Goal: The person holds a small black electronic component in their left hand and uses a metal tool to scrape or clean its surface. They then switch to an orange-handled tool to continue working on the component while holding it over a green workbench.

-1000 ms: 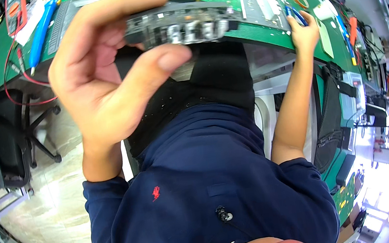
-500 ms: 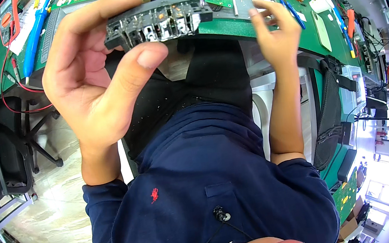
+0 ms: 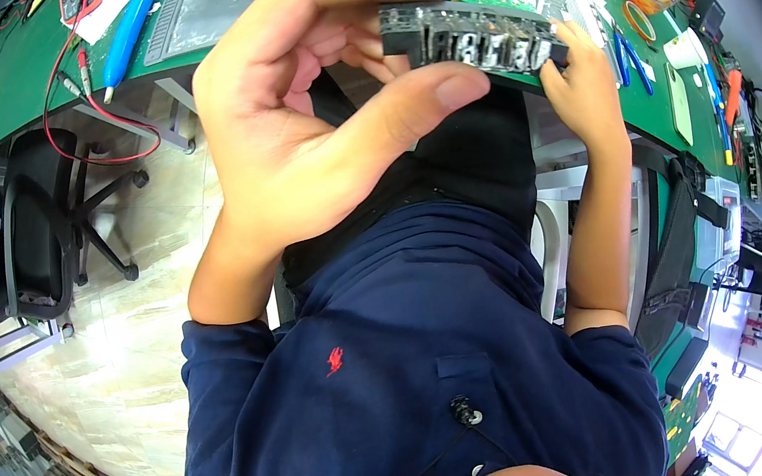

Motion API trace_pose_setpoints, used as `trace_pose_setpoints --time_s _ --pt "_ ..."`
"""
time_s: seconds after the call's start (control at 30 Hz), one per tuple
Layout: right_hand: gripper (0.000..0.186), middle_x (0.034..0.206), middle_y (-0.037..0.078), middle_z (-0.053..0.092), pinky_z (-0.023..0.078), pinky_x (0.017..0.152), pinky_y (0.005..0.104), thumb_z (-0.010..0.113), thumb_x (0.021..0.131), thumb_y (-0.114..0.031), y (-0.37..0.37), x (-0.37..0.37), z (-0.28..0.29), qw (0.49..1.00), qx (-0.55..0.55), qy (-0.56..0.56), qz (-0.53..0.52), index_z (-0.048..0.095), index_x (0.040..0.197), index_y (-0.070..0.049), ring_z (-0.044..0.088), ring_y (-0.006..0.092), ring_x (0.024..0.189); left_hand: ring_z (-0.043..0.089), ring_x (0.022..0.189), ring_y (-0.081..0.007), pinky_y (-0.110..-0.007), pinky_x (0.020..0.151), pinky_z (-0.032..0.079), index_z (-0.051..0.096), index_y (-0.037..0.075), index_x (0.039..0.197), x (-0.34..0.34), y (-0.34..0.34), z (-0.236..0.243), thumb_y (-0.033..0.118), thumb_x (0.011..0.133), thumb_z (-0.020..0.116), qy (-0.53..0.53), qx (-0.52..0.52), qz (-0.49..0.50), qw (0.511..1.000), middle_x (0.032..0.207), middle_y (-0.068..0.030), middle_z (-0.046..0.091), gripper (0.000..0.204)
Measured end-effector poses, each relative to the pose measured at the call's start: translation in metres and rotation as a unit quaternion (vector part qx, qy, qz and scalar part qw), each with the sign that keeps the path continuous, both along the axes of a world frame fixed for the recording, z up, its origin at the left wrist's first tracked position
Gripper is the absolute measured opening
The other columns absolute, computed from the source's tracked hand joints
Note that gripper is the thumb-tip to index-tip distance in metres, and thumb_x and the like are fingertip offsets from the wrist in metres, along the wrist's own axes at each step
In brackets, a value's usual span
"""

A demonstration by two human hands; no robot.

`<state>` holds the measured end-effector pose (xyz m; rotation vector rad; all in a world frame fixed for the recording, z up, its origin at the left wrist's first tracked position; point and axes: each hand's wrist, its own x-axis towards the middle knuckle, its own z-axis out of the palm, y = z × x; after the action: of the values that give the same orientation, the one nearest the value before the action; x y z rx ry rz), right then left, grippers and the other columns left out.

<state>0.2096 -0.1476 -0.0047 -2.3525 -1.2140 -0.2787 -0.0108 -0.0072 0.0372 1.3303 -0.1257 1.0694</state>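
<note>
Right hand (image 3: 589, 89) has been moved from the blue-handled pliers (image 3: 622, 59) to the right end of the black module (image 3: 474, 39); whether its fingers pinch cannot be told. Before the tabletop (image 3: 33, 83) edge, the module is pinched by the left hand's (image 3: 275, 155) fingers.

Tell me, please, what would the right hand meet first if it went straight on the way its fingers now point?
Probably the module in the left hand: its right end appears just at the right hand's fingers. Depth is unclear, so they may already touch.
</note>
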Motion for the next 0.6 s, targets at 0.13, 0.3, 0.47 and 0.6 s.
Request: trace_pose_setpoints --time_s 0.13,0.3,0.47,0.6 --pt "0.019 0.068 0.011 0.053 0.041 0.06 0.0366 0.061 0.084 -0.024 0.0 0.01 0.004 0.999 0.008 0.007 0.032 0.057 0.09 -0.006 0.052 0.0275 0.065 0.059 0.092 -0.0167 -0.026 0.082 0.047 0.053 -0.01 0.108 0.001 0.017 -0.012 -0.009 0.068 0.068 -0.03 0.082 -0.02 0.996 0.105 -0.0159 0.06 0.042" --pt "0.025 0.058 0.01 0.048 0.037 0.054 0.0368 0.063 0.083 -0.028 0.008 0.02 -0.001 0.998 -0.025 -0.04 0.051 0.054 0.085 -0.004 0.047 0.0256 0.056 0.057 0.097 -0.018 -0.028 0.087 0.043 0.054 -0.01 0.108 0.002 0.017 -0.012 -0.009 0.067 0.069 -0.06 0.109 -0.002 0.992 0.105 -0.0156 0.06 0.043" --pt "0.026 0.053 0.006 0.046 0.037 0.051 0.0319 0.067 0.078 -0.026 0.005 0.027 0.001 0.999 -0.01 0.015 0.037 0.058 0.082 -0.002 0.046 0.0155 0.051 0.057 0.098 -0.0186 -0.028 0.088 0.043 0.055 -0.01 0.107 0.0 0.019 -0.007 -0.009 0.067 0.07 -0.052 0.123 0.015 0.991 0.105 -0.0156 0.06 0.043" --pt "0.019 0.063 0.005 0.057 0.043 0.057 0.0261 0.065 0.078 -0.019 0.001 0.015 0.014 0.997 0.017 0.042 -0.063 0.063 0.087 -0.002 0.051 0.0113 0.057 0.057 0.098 -0.0187 -0.028 0.088 0.043 0.055 -0.01 0.107 0.002 0.03 -0.016 -0.009 0.066 0.07 -0.057 0.175 0.041 0.982 0.105 -0.0156 0.06 0.044"
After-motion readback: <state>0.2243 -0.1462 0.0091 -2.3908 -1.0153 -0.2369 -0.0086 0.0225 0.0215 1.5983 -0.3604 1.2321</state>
